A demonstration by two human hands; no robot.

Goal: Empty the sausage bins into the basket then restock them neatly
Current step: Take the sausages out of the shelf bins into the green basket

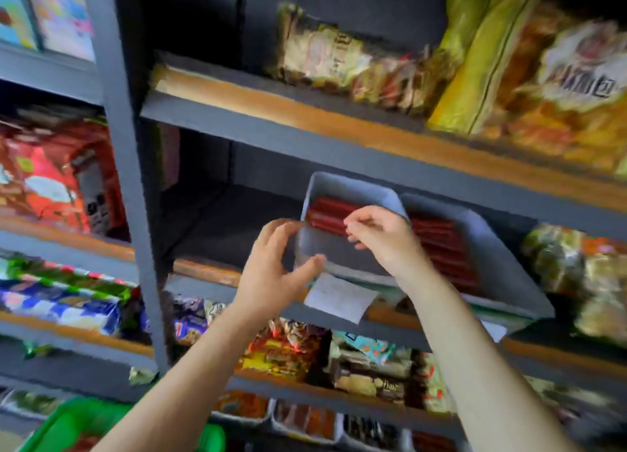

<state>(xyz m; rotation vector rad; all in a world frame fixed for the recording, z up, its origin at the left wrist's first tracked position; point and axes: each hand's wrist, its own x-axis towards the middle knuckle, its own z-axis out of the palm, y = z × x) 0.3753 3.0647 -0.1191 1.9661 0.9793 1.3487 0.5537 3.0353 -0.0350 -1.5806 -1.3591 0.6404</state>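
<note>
Two grey bins stand side by side on the middle shelf, both holding red sausages. My left hand grips the front left corner of the left bin, fingers on its side wall and thumb on the front rim. My right hand reaches into that bin from above, and its curled fingers pinch the near ends of the sausages. The right bin is tilted forward and full of sausages. The green basket shows at the bottom left, below my left forearm. The whole frame is motion-blurred.
A white price label hangs on the shelf edge under the left bin. Dark shelf space lies left of the bins, beside a grey upright post. Snack bags fill the shelf above, the shelves below and the right side.
</note>
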